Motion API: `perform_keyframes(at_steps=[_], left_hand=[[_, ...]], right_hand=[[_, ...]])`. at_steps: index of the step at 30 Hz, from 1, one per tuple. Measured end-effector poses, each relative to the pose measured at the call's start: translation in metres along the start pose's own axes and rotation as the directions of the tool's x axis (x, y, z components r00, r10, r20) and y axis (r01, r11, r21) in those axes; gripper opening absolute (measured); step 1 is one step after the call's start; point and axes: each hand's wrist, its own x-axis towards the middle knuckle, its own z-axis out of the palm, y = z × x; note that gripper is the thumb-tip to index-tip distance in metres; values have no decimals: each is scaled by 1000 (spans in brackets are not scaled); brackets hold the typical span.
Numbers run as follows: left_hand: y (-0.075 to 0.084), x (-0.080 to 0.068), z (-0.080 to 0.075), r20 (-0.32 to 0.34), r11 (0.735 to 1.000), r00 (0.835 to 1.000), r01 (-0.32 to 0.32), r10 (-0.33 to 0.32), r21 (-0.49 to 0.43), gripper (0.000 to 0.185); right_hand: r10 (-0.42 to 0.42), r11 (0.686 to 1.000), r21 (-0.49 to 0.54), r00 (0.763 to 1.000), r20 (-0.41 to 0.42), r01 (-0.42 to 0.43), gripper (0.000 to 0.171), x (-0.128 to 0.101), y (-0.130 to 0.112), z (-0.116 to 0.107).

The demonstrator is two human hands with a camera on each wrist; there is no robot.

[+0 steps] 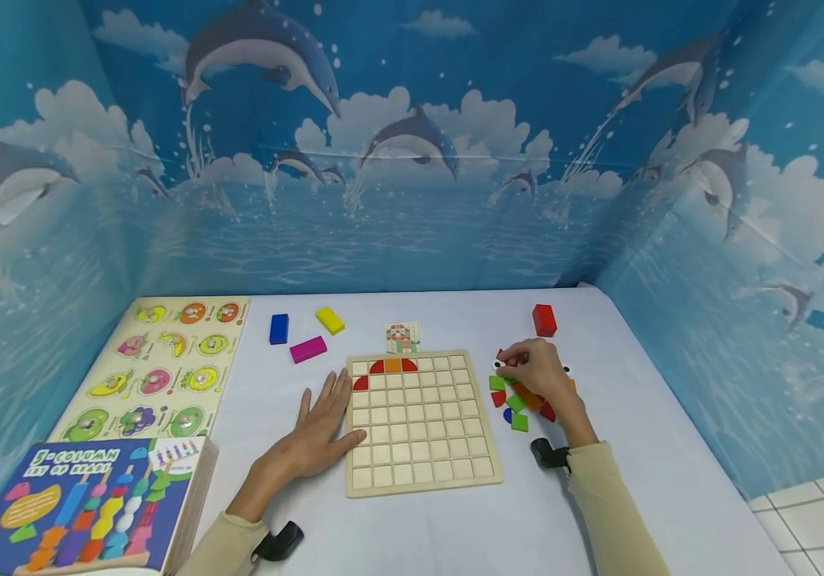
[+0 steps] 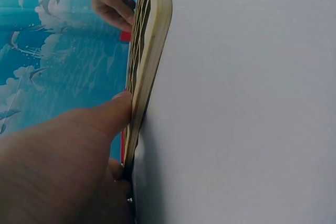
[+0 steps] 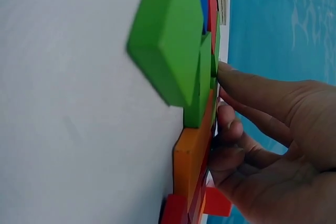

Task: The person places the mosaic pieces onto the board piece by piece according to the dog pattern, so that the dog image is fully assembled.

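Observation:
A square wooden grid board [image 1: 419, 425] lies on the table, with red quarter-round pieces [image 1: 360, 384] and an orange square [image 1: 393, 366] set in its top-left cells. My left hand [image 1: 318, 432] rests spread at the board's left edge; its thumb touches the rim in the left wrist view. Over a pile of small coloured pieces at the right, my right hand [image 1: 543, 372] reaches down with bent fingers among green squares [image 1: 519, 422], orange and red pieces and a white eye piece [image 1: 498, 365]. The fingertips hide whether a piece is pinched.
A small pattern card [image 1: 403, 337] lies behind the board. Blue [image 1: 278, 329], yellow [image 1: 330, 321] and magenta [image 1: 308, 349] blocks lie at back left, a red block [image 1: 545, 320] at back right. A fruit puzzle board [image 1: 156, 360] and a bead-set box [image 1: 95, 504] occupy the left side.

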Motion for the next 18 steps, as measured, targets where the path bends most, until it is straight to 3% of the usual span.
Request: perform_keyframes(at_steps=[10,18], left_hand=[[0,-1,-1,7,1000,1000,0,0,-17,96],[-3,-1,1,-9,1000,1000,-17,16,-24,97]], right_hand=[[47,999,-6,997,62,-47,23,1,-2,0],[57,998,-32,996,67,-55,23,2,-2,2]])
